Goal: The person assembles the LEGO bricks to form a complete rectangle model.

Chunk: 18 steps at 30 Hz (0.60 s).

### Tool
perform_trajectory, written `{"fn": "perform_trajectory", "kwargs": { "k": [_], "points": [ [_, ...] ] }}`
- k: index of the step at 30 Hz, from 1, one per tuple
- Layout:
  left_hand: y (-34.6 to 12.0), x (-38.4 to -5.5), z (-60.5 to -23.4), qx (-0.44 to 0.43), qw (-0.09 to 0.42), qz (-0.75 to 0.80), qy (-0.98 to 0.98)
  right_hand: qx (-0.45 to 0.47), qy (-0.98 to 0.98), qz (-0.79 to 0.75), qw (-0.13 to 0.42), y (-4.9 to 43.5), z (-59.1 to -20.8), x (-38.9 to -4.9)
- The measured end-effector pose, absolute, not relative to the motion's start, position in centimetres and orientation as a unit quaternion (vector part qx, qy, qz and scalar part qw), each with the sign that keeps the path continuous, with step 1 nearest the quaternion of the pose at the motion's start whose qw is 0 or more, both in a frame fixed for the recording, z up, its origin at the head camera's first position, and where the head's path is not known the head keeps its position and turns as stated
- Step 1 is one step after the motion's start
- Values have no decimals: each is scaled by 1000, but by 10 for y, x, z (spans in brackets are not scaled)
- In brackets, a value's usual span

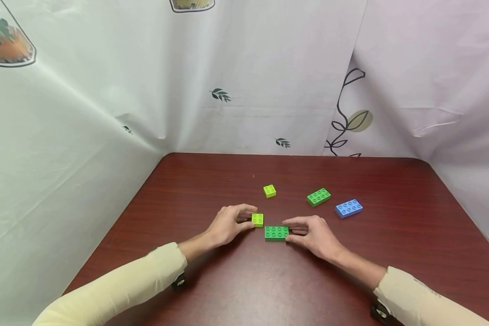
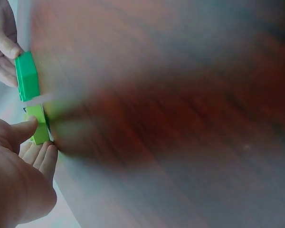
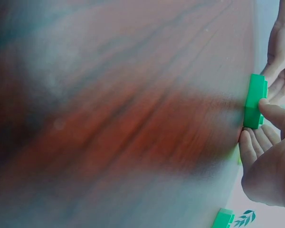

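Near the middle of the table, my left hand (image 1: 228, 224) pinches a small lime-green toy brick (image 1: 257, 220) by its left side. The left wrist view has the thumb on one face of this lime brick (image 2: 41, 124) and the fingertips by its other side. My right hand (image 1: 318, 236) pinches the right end of a longer green brick (image 1: 276, 233), studs up. Its thumb lies against the green brick (image 3: 252, 102) in the right wrist view. The two bricks are close together but apart, the green one slightly nearer to me and to the right.
Behind the hands lie a second small lime brick (image 1: 270, 191), another long green brick (image 1: 318, 197) and a blue brick (image 1: 349, 208) farther right. The dark red-brown table (image 1: 212, 172) ends at a pale printed cloth (image 1: 248, 122) at the back and sides.
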<state>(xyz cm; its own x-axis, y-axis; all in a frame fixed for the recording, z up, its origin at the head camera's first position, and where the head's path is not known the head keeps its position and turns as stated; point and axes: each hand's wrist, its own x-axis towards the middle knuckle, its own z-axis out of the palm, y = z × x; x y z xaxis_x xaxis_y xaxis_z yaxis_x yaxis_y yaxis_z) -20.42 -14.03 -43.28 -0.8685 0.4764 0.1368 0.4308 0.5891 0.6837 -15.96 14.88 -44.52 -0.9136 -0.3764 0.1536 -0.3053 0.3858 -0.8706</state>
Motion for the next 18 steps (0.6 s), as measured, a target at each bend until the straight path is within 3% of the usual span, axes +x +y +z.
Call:
{"fn": "perform_trajectory", "kwargs": {
  "k": [18],
  "points": [
    [-141,-185,-433,282,46,377,881,-200,830,-520,38,148,-446,-160]
  ]
}}
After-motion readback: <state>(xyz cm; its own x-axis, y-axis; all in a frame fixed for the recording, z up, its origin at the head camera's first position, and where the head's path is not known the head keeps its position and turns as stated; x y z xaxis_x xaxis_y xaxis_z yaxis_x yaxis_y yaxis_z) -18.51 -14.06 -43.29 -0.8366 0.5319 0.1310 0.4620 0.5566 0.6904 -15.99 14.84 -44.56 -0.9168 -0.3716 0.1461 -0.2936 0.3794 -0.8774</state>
